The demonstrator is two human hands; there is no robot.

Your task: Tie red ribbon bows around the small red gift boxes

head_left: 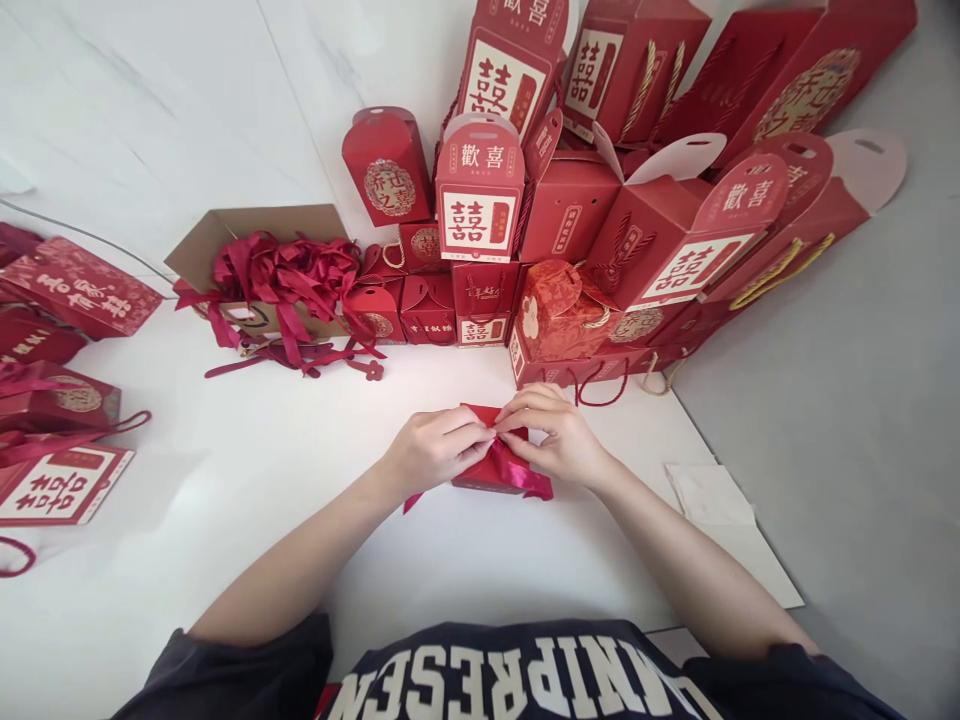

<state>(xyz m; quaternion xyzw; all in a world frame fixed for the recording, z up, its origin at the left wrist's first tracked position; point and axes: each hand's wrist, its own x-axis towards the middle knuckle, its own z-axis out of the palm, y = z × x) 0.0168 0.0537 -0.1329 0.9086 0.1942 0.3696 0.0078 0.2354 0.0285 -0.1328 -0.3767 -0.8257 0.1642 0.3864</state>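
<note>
Two hands (439, 445) (562, 437), fingers (466, 436) pinched on ribbon (515, 470), long tail slanting right toward wearer, red box (478, 475) beneath

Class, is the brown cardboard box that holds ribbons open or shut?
Open: the cardboard box shows its inside wall, and red ribbons spill over its edge.

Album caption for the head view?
Left hand and right hand meet at magenta ribbon atop a red box, gift boxes behind.

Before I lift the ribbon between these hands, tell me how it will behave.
The ribbon will likely flop, since its loose end drapes over the box. Its sheen suggests it may slip. Looking thin, it is probably light.
</note>
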